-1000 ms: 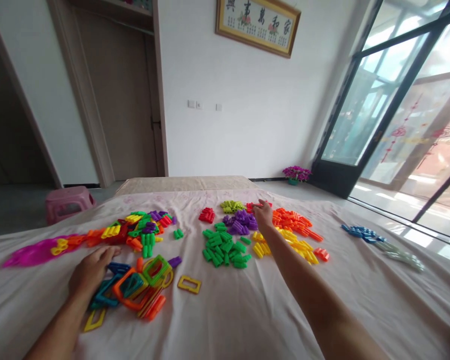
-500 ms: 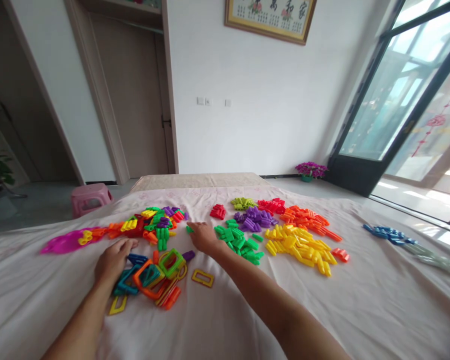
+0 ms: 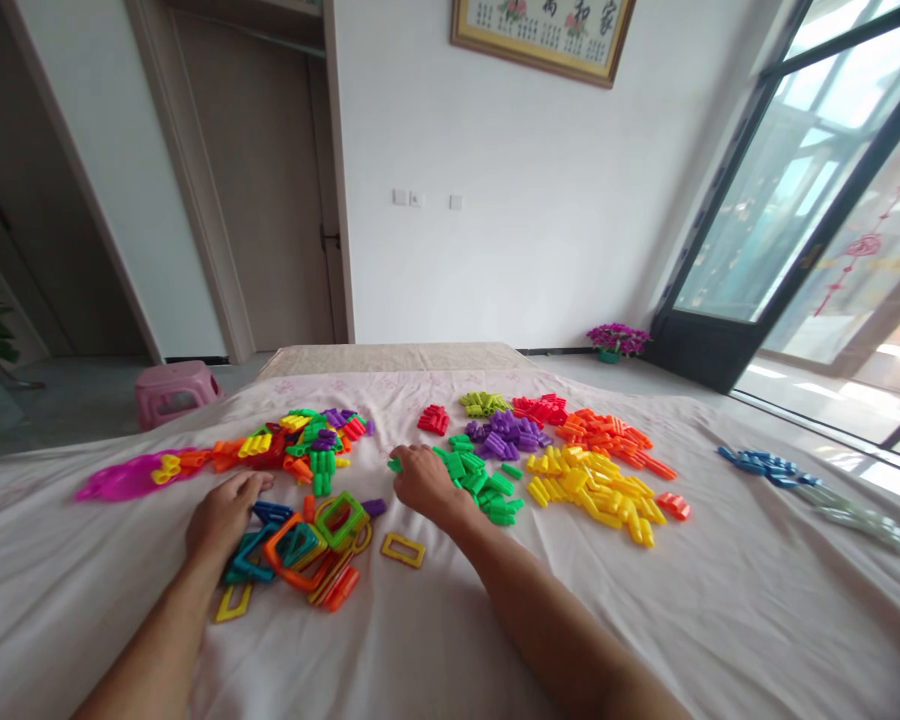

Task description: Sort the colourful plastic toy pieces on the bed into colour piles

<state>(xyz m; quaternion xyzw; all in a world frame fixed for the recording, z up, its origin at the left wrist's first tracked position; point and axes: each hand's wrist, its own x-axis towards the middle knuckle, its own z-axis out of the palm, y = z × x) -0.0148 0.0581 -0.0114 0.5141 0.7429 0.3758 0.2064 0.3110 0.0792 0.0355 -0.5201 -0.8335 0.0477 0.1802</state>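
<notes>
At the left edge of the green block pile (image 3: 487, 483), my right hand (image 3: 424, 485) is closed on a small green plastic block (image 3: 395, 465), part of which shows past the fingertips. My left hand (image 3: 225, 515) lies open and loosely curved on the cloth, holding nothing I can see. Close by its fingers are teal frame tiles (image 3: 251, 560), part of a heap with an orange frame tile (image 3: 285, 570) and a lime frame tile (image 3: 341, 520). Beyond the left hand lies a mixed pile of coloured blocks (image 3: 322, 435).
Sorted piles of yellow blocks (image 3: 592, 490), purple blocks (image 3: 506, 433) and orange blocks (image 3: 604, 435) lie to the right. Blue blocks (image 3: 769, 467) are farther right on the cloth (image 3: 450, 650). A magenta tray (image 3: 127, 477) is at left. A pink stool (image 3: 176, 390) stands beyond.
My right hand has moved slightly right with the green block, closer to the green pile. My left hand stays about where it was. The view has shifted a little.
</notes>
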